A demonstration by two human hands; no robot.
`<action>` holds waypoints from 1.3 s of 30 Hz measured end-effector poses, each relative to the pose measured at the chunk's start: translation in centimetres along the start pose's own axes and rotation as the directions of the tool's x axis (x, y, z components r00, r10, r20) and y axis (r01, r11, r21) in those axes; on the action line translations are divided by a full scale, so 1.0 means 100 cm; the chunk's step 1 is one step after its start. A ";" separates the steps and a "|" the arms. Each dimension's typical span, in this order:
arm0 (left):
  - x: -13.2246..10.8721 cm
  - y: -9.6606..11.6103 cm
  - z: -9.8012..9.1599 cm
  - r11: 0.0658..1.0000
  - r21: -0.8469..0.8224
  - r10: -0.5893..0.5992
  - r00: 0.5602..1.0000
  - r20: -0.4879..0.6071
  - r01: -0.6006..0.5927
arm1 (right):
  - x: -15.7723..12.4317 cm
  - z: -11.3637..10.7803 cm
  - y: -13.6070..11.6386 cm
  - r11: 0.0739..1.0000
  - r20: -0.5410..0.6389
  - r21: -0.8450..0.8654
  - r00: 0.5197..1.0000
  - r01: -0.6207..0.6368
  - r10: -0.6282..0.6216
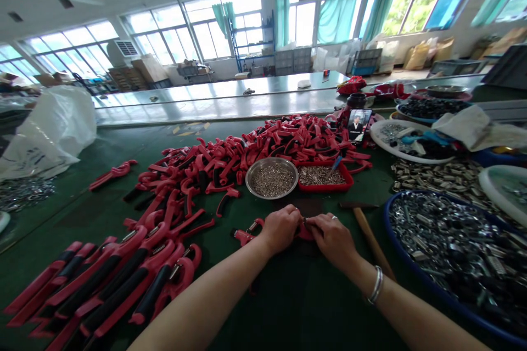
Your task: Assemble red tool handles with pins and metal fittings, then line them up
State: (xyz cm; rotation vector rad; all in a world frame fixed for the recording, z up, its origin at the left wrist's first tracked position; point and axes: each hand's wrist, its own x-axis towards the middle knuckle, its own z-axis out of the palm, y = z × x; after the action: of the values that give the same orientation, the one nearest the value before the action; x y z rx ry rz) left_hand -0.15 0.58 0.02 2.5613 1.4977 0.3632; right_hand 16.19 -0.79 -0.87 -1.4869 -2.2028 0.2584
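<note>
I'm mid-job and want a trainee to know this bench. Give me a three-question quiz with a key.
1. Multiple choice: which tool lies beside the right grip? a) saw b) hammer c) paintbrush
2. True or false: the metal bowl stands to the right of the red tray, as seen here.
3. Fill in: the left grip and right grip come together at a ____ part.

Key: 1, b. 2, false: the metal bowl stands left of the red tray. 3, red.

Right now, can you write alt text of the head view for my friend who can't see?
The left hand and right hand hold a red piece between them over a green table. Beyond are a heap of red parts, a bowl and a tray; a hammer lies at right.
</note>
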 end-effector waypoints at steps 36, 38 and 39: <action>0.002 0.001 -0.006 0.988 0.123 0.088 0.995 0.041 -0.093 | -0.004 0.004 -0.011 0.999 -0.037 -0.053 0.999 -0.007 0.005; 0.000 -0.001 -0.007 0.994 0.088 0.063 0.998 0.030 -0.066 | -0.004 0.005 -0.014 0.998 -0.029 -0.067 0.999 -0.020 0.018; -0.001 -0.003 -0.009 0.996 0.070 0.056 0.998 0.030 -0.058 | -0.003 0.006 -0.014 0.997 -0.029 -0.073 0.999 -0.027 0.025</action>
State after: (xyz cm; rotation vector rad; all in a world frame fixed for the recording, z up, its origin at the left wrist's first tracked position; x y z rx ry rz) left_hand -0.69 0.63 0.77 2.6570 1.4556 0.2854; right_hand 14.82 -1.61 -0.92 -1.5496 -2.1939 0.1658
